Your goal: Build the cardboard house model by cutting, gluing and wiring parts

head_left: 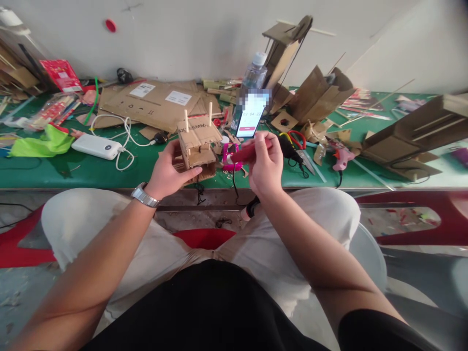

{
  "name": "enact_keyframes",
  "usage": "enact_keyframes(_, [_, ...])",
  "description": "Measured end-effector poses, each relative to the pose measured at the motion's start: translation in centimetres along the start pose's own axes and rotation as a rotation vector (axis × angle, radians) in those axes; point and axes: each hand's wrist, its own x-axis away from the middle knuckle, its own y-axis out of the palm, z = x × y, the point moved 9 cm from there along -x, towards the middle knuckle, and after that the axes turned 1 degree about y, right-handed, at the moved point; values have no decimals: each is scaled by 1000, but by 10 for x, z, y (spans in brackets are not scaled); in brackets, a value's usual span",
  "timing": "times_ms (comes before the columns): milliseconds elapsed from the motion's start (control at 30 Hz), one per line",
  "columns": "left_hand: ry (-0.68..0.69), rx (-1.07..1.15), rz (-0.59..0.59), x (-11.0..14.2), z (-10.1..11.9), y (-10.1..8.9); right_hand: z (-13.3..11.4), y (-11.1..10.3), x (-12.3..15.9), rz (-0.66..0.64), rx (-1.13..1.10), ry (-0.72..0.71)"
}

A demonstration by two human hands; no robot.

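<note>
Clasping a cardboard structure (196, 132) at the front edge of the green surface (62, 173) with the left grip (170, 170); pinching a red stick-like object (242, 155) with the right grip (268, 165).
Hollow and open in front; partly legible lettering, seemingly "85MM", on top. Just beside, a pink device (227, 165). Behind, a phone (250, 118) showing digits ending "04:22" and a capped clear bottle (255, 76), contents unclear. Farther back, a carton (120, 105) with two white labels (142, 89), too small to read; rightward, an open-topped box (317, 97) with something grey inside.
</note>
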Motion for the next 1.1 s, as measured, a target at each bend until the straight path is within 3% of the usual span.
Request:
enact_keyframes(67, [-5,0,-12,0,3,1,-6,3,-3,-89,21,17])
enact_keyframes(167, [-12,-13,-35,2,8,2,-21,23,5,-385,208,17])
enact_keyframes(300, [3,-94,-37,4,13,3,-53,51,35,-694,601,-330])
enact_keyframes(400, [24,-149,-16,5,18,3,-52,62,53,-797,741,-402])
enact_keyframes(733, [81,-254,11,11,30,11,-19,72,66,-830,979,-324])
enact_keyframes(1100, [29,-174,2,8,23,8,-38,63,52,-669,571,-360])
